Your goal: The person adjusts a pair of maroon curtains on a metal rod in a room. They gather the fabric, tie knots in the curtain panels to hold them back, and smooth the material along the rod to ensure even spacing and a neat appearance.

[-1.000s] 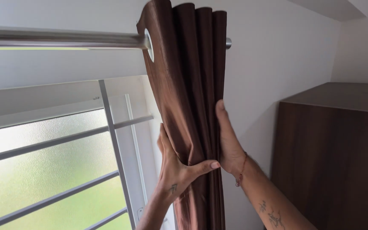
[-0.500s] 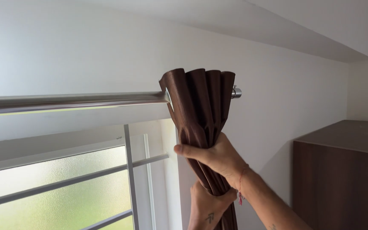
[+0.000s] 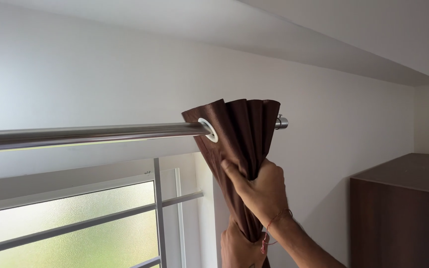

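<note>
Gripping: our right hand (image 3: 261,191) clamps fingers round the bunched brown curtain (image 3: 242,144) just under the rod (image 3: 90,134); left hand (image 3: 237,248) squeezes it lower.
Risk: we judge hard tugging may strain the eyelet (image 3: 208,130).
Room: white wall (image 3: 100,74), frosted window (image 3: 75,228), dark cabinet (image 3: 403,213).

Both forearms are bare, with no sleeves showing. The right hand (image 3: 261,191) has a thin red thread bracelet (image 3: 274,222) tied at the wrist, its loose end dangling. The left hand (image 3: 237,248) wears no ring or band that shows.
</note>
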